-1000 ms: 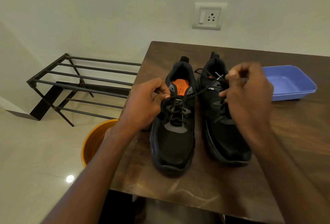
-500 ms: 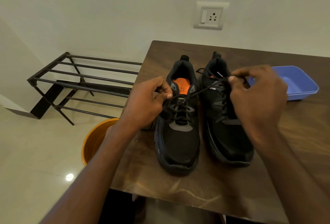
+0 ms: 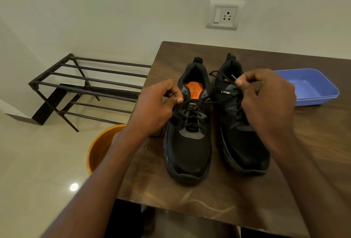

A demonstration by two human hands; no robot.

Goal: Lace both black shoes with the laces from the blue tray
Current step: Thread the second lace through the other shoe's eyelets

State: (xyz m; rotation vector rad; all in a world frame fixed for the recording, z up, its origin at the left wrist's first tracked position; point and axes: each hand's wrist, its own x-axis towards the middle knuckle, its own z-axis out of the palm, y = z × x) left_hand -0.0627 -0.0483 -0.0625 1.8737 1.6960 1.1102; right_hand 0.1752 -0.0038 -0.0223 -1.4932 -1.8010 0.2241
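Two black shoes stand side by side on the brown table [image 3: 313,142], toes toward me. The left shoe [image 3: 188,148] has an orange insole and a black lace [image 3: 190,113] crossed through its eyelets. My left hand [image 3: 157,106] pinches one end of that lace at the shoe's left upper eyelets. My right hand [image 3: 266,101] pinches the other end near its tip, stretched across above the right shoe [image 3: 239,148]. My right hand hides most of the right shoe's eyelets. The blue tray [image 3: 319,93] sits at the right and looks empty.
An orange bucket [image 3: 100,148] stands on the floor beside the table's left edge. A black metal rack [image 3: 85,89] stands against the wall at the left. A wall socket [image 3: 224,15] is above the table.
My right hand has shifted a little with the lace end, drawing the lace across the right shoe. My left hand keeps its pinch at the left shoe's eyelets.
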